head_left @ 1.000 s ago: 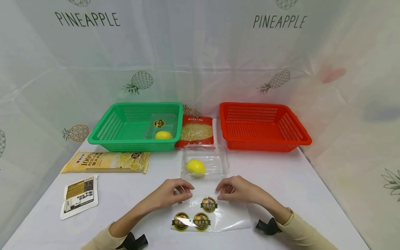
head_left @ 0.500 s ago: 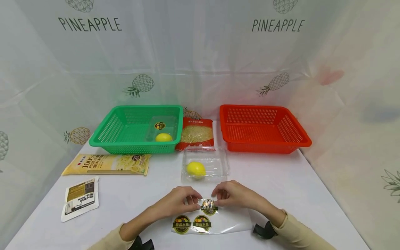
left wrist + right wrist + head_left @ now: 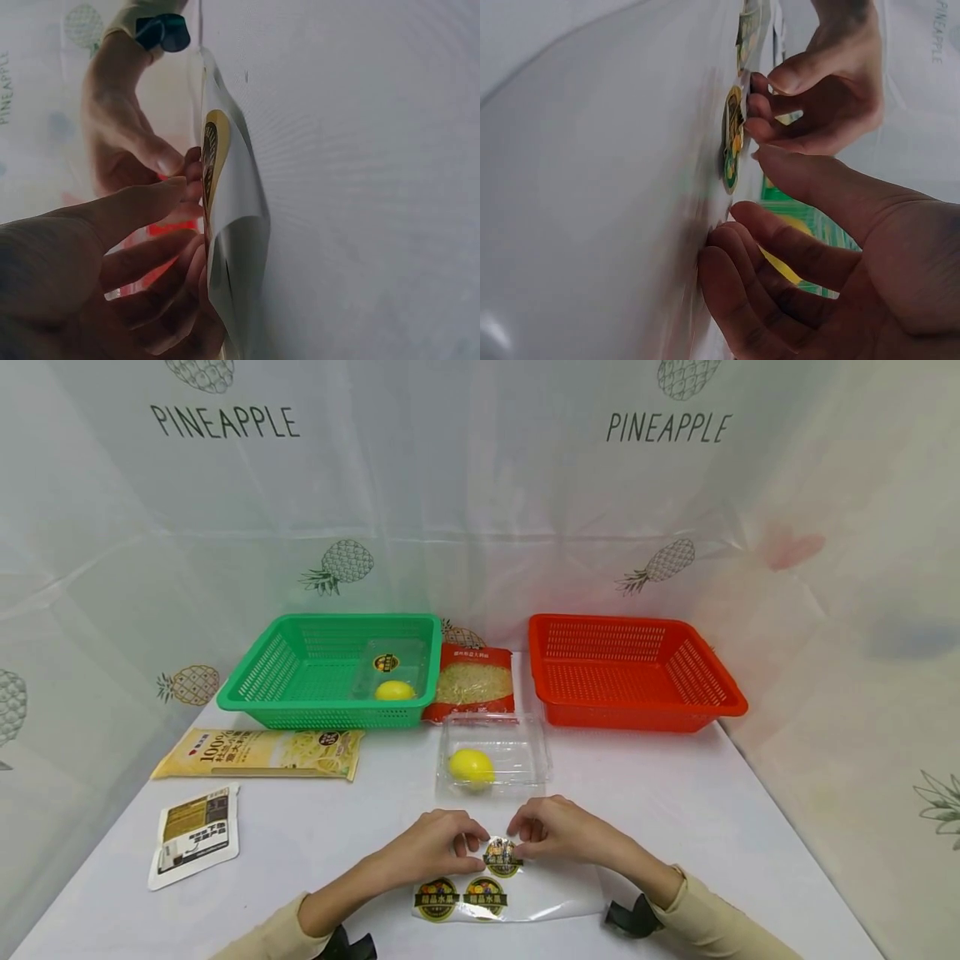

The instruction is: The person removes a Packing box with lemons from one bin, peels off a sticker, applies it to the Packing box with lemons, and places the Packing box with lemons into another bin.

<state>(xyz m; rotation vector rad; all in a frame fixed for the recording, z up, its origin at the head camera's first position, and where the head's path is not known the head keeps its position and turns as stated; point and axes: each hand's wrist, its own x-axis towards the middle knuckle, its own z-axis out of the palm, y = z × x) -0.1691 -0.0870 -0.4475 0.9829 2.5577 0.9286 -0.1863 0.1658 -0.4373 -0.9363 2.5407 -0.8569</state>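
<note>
A glossy white sticker sheet [image 3: 558,893] lies before me, bearing round black-and-gold fruit labels. Two of them, including the lower left label [image 3: 437,900], sit along its near side. The upper label [image 3: 502,857] lies between my hands. My left hand [image 3: 438,843] rests at the sheet's far edge, fingertips just left of that label. From the other side my right hand [image 3: 558,831] has its thumb at the label's right edge. Thumb and forefinger stand apart on both hands in the wrist views. Beyond them, a clear plastic box [image 3: 517,758] holds a lemon [image 3: 471,766].
A green basket [image 3: 255,700] at the back left contains another labelled clear box with a lemon [image 3: 394,691]. A red basket [image 3: 637,714] stands back right. Between them lies a red pasta bag [image 3: 474,681]. A yellow noodle pack [image 3: 258,753] and a white pouch [image 3: 195,835] lie left.
My two hands have come closer together, the left moving right and the right slightly left, to both sides of the upper label. In the last half second they barely move.
</note>
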